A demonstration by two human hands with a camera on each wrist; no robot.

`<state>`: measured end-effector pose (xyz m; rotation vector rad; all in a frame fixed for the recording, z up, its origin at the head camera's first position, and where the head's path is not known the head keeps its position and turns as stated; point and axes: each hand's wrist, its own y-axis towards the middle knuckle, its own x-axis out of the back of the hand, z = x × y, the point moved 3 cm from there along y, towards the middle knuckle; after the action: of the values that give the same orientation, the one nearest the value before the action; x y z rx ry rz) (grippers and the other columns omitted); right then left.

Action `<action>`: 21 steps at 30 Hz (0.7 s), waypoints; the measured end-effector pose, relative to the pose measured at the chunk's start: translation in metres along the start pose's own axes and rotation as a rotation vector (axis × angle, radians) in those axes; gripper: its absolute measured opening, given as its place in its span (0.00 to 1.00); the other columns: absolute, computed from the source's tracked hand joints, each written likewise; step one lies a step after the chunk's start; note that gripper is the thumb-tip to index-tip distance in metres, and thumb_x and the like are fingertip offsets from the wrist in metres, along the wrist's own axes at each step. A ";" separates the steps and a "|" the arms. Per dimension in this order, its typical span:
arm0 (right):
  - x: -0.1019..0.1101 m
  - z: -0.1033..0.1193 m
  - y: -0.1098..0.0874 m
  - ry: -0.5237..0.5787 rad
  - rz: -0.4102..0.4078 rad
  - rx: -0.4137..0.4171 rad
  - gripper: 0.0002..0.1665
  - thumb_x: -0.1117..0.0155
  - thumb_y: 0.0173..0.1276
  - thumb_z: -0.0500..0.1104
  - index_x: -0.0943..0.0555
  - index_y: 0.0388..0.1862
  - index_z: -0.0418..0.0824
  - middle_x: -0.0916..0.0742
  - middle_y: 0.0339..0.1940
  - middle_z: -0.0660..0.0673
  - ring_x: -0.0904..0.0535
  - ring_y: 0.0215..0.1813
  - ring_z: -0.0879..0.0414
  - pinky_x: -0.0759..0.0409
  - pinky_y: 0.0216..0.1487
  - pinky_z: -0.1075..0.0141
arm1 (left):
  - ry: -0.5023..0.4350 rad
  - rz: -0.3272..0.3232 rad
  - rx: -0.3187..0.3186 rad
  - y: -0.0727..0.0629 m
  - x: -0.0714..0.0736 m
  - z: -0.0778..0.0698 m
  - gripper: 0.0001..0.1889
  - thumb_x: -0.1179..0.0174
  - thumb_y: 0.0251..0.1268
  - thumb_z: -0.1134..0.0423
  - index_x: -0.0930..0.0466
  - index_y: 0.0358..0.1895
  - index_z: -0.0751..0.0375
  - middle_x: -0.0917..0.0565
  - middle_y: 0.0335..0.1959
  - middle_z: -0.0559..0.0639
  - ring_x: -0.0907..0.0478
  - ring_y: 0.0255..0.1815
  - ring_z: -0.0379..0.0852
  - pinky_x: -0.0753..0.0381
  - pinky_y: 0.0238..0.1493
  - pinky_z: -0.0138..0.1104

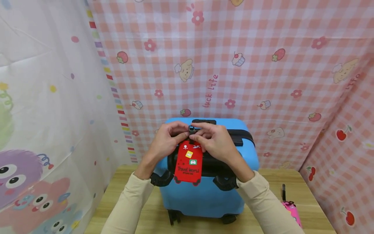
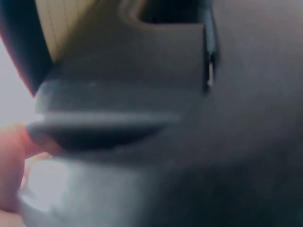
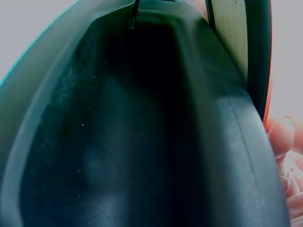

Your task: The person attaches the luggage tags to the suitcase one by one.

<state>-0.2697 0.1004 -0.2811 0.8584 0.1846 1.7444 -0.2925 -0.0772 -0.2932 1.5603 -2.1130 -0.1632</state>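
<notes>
A red luggage tag point(image 1: 188, 172) with "Travel World" lettering hangs in front of the blue suitcase point(image 1: 201, 198), close to its black top part. My left hand point(image 1: 168, 139) pinches the tag's black strap point(image 1: 191, 130) from the left, thumb against forefinger. From the other side my right hand point(image 1: 217, 141) grips the same strap near its buckle end. The left wrist view is mostly a blurred black part of the case, with fingers point(image 2: 12, 165) at its left edge. Black plastic also fills the right wrist view, where fingers point(image 3: 284, 137) show at the right.
The suitcase stands on wheels on a wooden tabletop point(image 1: 122, 195). At the right lies a pink tag point(image 1: 292, 211) with a black strap, partly behind my right sleeve point(image 1: 266, 204). A pink checked curtain point(image 1: 248, 81) hangs behind, a white one point(image 1: 58, 107) at the left.
</notes>
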 end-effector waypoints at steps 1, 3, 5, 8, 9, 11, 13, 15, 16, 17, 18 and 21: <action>0.000 0.000 0.000 0.001 -0.001 0.000 0.24 0.32 0.66 0.36 0.21 0.61 0.33 0.10 0.34 0.42 0.24 0.18 0.57 0.21 0.23 0.66 | 0.000 -0.003 0.006 -0.001 0.000 0.000 0.07 0.40 0.69 0.69 0.18 0.47 0.64 0.11 0.42 0.57 0.15 0.40 0.45 0.17 0.44 0.34; -0.001 0.000 0.000 0.000 -0.005 0.000 0.24 0.31 0.66 0.36 0.20 0.61 0.33 0.10 0.34 0.42 0.24 0.18 0.57 0.20 0.23 0.65 | 0.000 -0.012 0.026 -0.002 0.001 0.000 0.08 0.40 0.70 0.68 0.19 0.48 0.63 0.11 0.43 0.56 0.15 0.40 0.45 0.18 0.43 0.33; -0.001 0.000 0.000 -0.003 -0.009 0.003 0.25 0.30 0.65 0.36 0.20 0.61 0.33 0.10 0.33 0.43 0.24 0.18 0.57 0.20 0.23 0.65 | -0.009 -0.020 0.051 -0.003 0.001 -0.001 0.09 0.40 0.70 0.67 0.20 0.50 0.62 0.11 0.44 0.56 0.15 0.41 0.45 0.19 0.41 0.33; 0.000 0.000 -0.001 -0.010 -0.015 0.003 0.25 0.30 0.65 0.37 0.20 0.61 0.35 0.10 0.33 0.44 0.24 0.17 0.57 0.21 0.22 0.65 | -0.048 -0.031 0.071 -0.003 0.001 -0.001 0.11 0.40 0.70 0.66 0.22 0.52 0.62 0.11 0.44 0.57 0.16 0.41 0.45 0.18 0.42 0.33; 0.000 0.000 -0.001 -0.011 -0.016 0.003 0.25 0.30 0.65 0.37 0.20 0.62 0.36 0.10 0.33 0.44 0.25 0.17 0.57 0.21 0.22 0.64 | -0.066 -0.032 0.071 -0.003 0.001 -0.001 0.11 0.40 0.70 0.66 0.22 0.53 0.62 0.12 0.44 0.57 0.16 0.41 0.45 0.18 0.43 0.34; 0.000 -0.001 -0.001 -0.014 -0.018 0.002 0.25 0.30 0.65 0.37 0.20 0.62 0.37 0.10 0.34 0.45 0.25 0.17 0.56 0.21 0.22 0.64 | -0.096 -0.039 0.064 -0.003 0.001 -0.001 0.11 0.41 0.69 0.67 0.23 0.52 0.64 0.12 0.44 0.59 0.15 0.42 0.45 0.16 0.45 0.35; 0.000 -0.001 -0.001 -0.011 -0.019 -0.002 0.26 0.29 0.65 0.38 0.20 0.62 0.37 0.09 0.34 0.44 0.24 0.17 0.56 0.21 0.23 0.64 | -0.111 -0.039 0.057 -0.003 0.001 -0.002 0.11 0.41 0.69 0.67 0.23 0.52 0.64 0.12 0.44 0.60 0.15 0.42 0.45 0.16 0.47 0.36; 0.000 -0.001 -0.001 -0.012 -0.023 -0.008 0.26 0.29 0.64 0.38 0.19 0.61 0.37 0.09 0.33 0.45 0.24 0.17 0.56 0.20 0.23 0.64 | -0.121 -0.035 0.055 -0.003 0.001 -0.002 0.11 0.40 0.69 0.67 0.23 0.52 0.64 0.12 0.45 0.60 0.15 0.42 0.45 0.16 0.48 0.37; 0.000 -0.001 -0.001 -0.014 -0.025 -0.008 0.25 0.29 0.64 0.38 0.19 0.61 0.36 0.10 0.33 0.45 0.24 0.17 0.56 0.20 0.23 0.64 | -0.123 -0.033 0.055 -0.003 0.001 -0.002 0.11 0.40 0.69 0.68 0.23 0.52 0.64 0.12 0.45 0.60 0.15 0.42 0.45 0.16 0.48 0.37; 0.000 -0.001 -0.001 -0.018 -0.026 -0.007 0.25 0.29 0.64 0.38 0.19 0.61 0.36 0.10 0.33 0.45 0.24 0.17 0.56 0.20 0.23 0.64 | -0.127 -0.032 0.055 -0.003 0.001 -0.002 0.11 0.40 0.69 0.68 0.23 0.52 0.64 0.12 0.45 0.61 0.15 0.42 0.45 0.16 0.48 0.37; 0.000 0.000 -0.001 -0.020 -0.027 -0.006 0.25 0.28 0.64 0.38 0.19 0.61 0.35 0.10 0.33 0.44 0.24 0.17 0.57 0.20 0.23 0.64 | -0.131 -0.031 0.053 -0.004 0.001 -0.003 0.11 0.40 0.68 0.68 0.22 0.52 0.63 0.12 0.45 0.60 0.15 0.42 0.45 0.16 0.48 0.37; -0.001 0.001 -0.001 -0.034 -0.030 -0.001 0.25 0.28 0.63 0.38 0.19 0.60 0.34 0.10 0.33 0.43 0.24 0.17 0.57 0.20 0.23 0.64 | -0.137 -0.031 0.040 -0.004 0.001 -0.003 0.11 0.39 0.68 0.68 0.22 0.51 0.64 0.12 0.45 0.60 0.15 0.42 0.46 0.16 0.48 0.38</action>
<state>-0.2680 0.0995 -0.2815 0.8800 0.1727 1.7005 -0.2881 -0.0792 -0.2921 1.6480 -2.2098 -0.2469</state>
